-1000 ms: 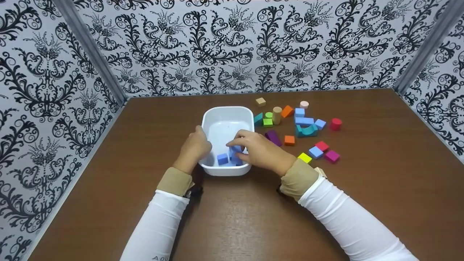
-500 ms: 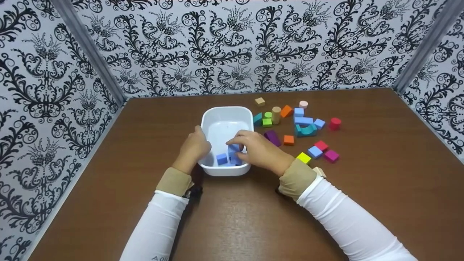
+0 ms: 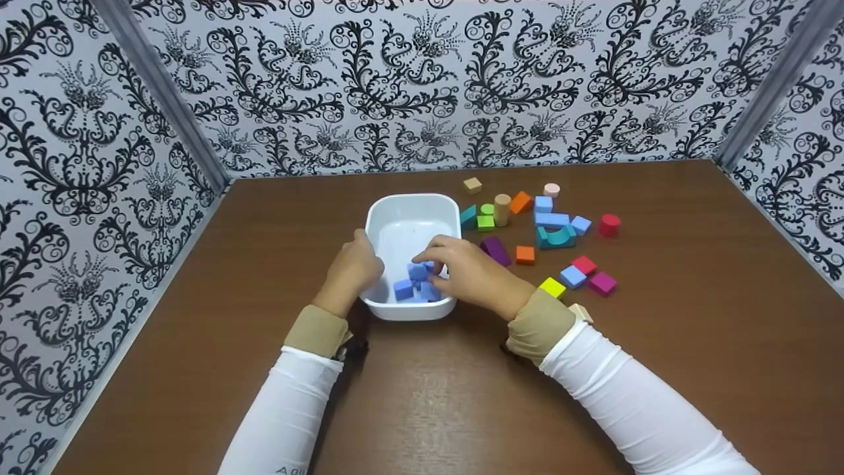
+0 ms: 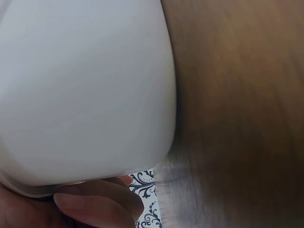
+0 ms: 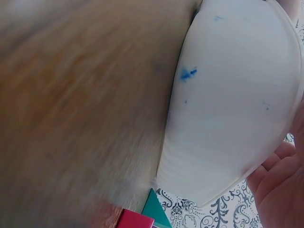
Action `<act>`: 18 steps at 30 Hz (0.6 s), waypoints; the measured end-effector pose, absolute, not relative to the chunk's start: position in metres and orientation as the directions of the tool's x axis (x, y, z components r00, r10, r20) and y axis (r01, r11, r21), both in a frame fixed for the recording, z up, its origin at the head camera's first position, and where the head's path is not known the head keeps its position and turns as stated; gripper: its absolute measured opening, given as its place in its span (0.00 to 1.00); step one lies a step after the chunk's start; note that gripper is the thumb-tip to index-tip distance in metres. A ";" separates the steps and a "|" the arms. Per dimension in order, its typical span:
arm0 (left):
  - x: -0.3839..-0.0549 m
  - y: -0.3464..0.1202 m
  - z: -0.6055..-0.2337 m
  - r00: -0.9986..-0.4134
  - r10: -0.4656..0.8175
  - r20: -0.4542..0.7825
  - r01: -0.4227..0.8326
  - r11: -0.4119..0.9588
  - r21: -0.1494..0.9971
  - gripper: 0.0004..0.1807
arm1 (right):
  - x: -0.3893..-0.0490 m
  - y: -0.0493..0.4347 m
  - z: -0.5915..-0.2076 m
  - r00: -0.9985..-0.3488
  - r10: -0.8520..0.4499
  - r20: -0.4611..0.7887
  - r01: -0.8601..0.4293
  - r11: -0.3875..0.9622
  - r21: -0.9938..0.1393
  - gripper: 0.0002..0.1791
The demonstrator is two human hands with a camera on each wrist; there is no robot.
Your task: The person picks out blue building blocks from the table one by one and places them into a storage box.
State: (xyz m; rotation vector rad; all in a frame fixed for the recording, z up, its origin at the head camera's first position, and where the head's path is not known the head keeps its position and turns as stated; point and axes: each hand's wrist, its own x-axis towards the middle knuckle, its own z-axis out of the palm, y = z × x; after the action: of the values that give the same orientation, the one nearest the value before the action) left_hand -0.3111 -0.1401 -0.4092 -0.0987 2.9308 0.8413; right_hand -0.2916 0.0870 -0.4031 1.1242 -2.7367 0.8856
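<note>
Inside the near end of the white tub (image 3: pixel 399 234), the thumb and forefinger of the right hand (image 3: pixel 481 274) stood apart, bent over a few blue blocks (image 3: pixel 403 289); whether the fingertips touched one could not be told. The left hand (image 3: pixel 356 264) gripped the tub's left rim, its fingers curled about the edge. Blue marks (image 5: pixel 187 73) showed on the outer wall in the right wrist view. Just right of the tub were a teal wedge (image 3: pixel 469 218), a green block (image 3: pixel 486 223) and an upright wooden cylinder (image 3: pixel 502 210). A purple block (image 3: pixel 495 251) and an orange block (image 3: pixel 525 255) lay nearer the right hand; farther right were a teal arch (image 3: pixel 556 239) and a red cylinder (image 3: pixel 609 225). Patterned wallpaper (image 3: pixel 402 86) rose behind the brown table (image 3: pixel 422 396).
</note>
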 end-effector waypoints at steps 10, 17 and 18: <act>-0.312 -0.140 -0.410 -0.993 -0.041 -0.106 -0.091 0.845 0.527 0.37 | -0.293 0.088 -0.403 -0.733 -0.631 0.254 -0.658 0.562 -0.501 0.16; -0.312 -0.140 -0.410 -0.993 -0.044 -0.106 -0.094 0.843 0.530 0.38 | -0.291 0.089 -0.403 -0.692 -0.656 0.303 -0.708 0.533 -0.463 0.15; -0.312 -0.140 -0.410 -0.993 -0.045 -0.107 -0.095 0.843 0.530 0.38 | -0.291 0.089 -0.403 -0.682 -0.663 0.310 -0.719 0.528 -0.452 0.16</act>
State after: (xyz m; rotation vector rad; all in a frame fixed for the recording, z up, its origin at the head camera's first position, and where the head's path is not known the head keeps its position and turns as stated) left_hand -0.3117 -0.1404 -0.4097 -0.1112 2.9285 0.8495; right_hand -0.2911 0.0894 -0.4033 1.2054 -2.6579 0.8574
